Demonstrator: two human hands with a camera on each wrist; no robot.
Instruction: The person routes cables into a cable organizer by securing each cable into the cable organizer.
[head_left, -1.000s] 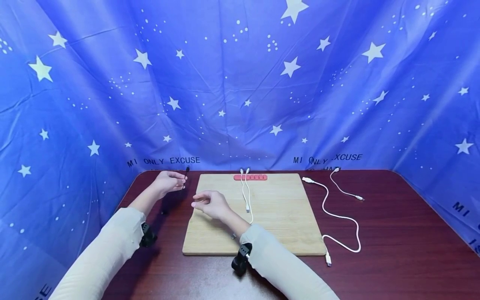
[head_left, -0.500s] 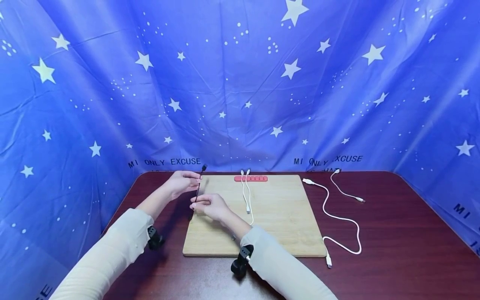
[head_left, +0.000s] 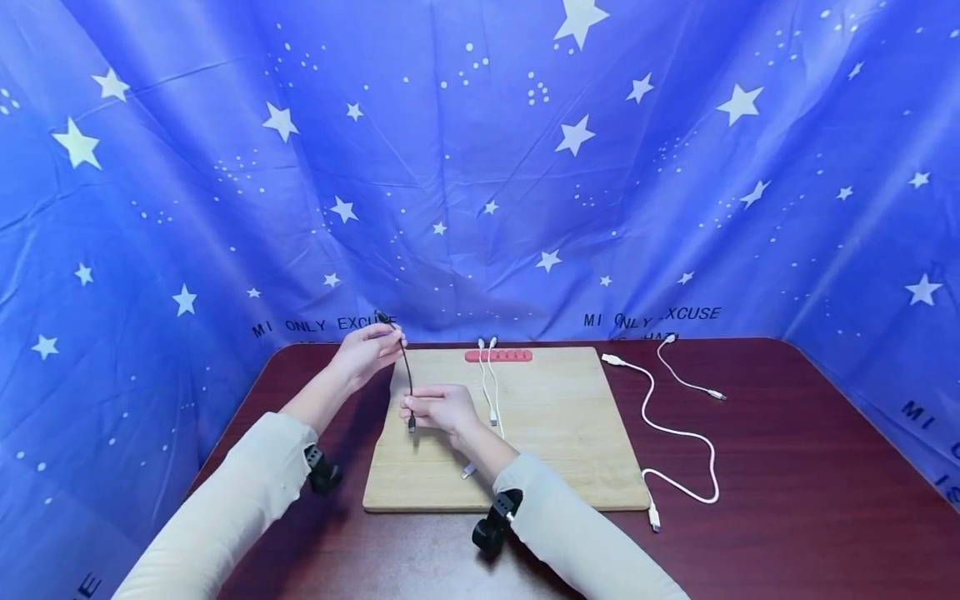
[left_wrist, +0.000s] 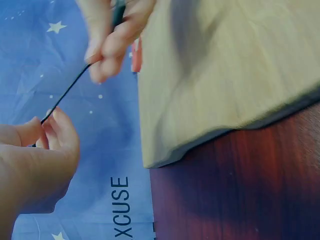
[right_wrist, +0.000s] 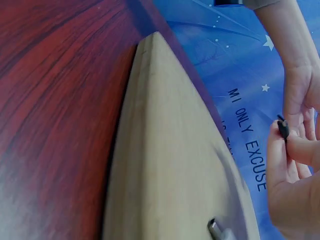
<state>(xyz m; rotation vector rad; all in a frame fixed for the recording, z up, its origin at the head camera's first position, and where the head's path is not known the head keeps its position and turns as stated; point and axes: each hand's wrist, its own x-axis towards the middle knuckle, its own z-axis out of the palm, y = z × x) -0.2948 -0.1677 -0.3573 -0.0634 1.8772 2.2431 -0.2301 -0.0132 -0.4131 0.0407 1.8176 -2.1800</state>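
Note:
A short black USB cable (head_left: 408,371) is stretched between both hands above the left edge of a wooden board (head_left: 570,450). Near its upper end, the left hand (head_left: 366,354) pinches it between thumb and fingers. The right hand (head_left: 442,410) pinches the lower end, and a black plug (right_wrist: 283,128) pokes out past its fingertips in the right wrist view. Between the hands, the left wrist view shows the thin cord (left_wrist: 67,91) running straight. A red cable clip strip (head_left: 513,356) lies at the board's far edge, with two white cables (head_left: 487,387) set in its left part.
Right of the board, a long white USB cable (head_left: 678,432) curves over the dark red table (head_left: 810,450). A shorter white cable (head_left: 682,381) lies behind it. One white cable's plug (head_left: 468,471) rests on the board near the right wrist. A blue star-printed curtain (head_left: 480,167) hangs behind.
The left hand has carried the black cable rightward over the board's left edge. The right hand has taken hold of its lower end and shifted slightly right, and the cable is now drawn fairly straight.

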